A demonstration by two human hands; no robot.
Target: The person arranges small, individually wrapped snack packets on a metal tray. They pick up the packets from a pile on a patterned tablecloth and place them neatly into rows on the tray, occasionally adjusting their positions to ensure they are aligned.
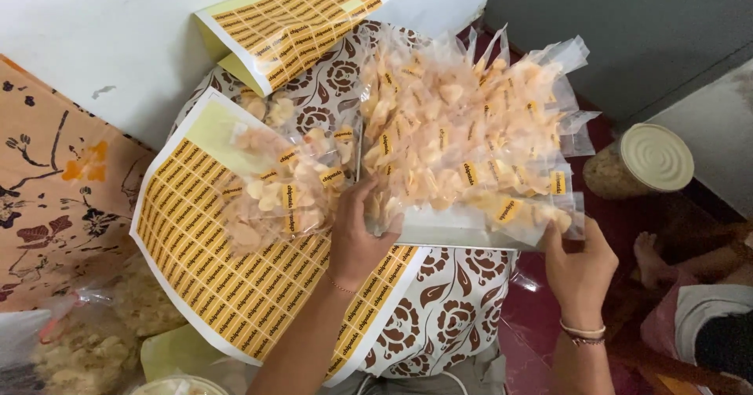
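Item: row of clear plastic snack packets w/ yellow labels (471, 140), long axis L–R. My left hand (357, 234) pinches near-left end; right hand (579, 268) grips near-right corner. Yellow sticker sheet (227, 277) under left hand.

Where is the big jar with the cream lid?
In the head view, the jar stands on the dark red floor at the right, beyond the right hand and just right of the pile of snack packets, near the grey wall.
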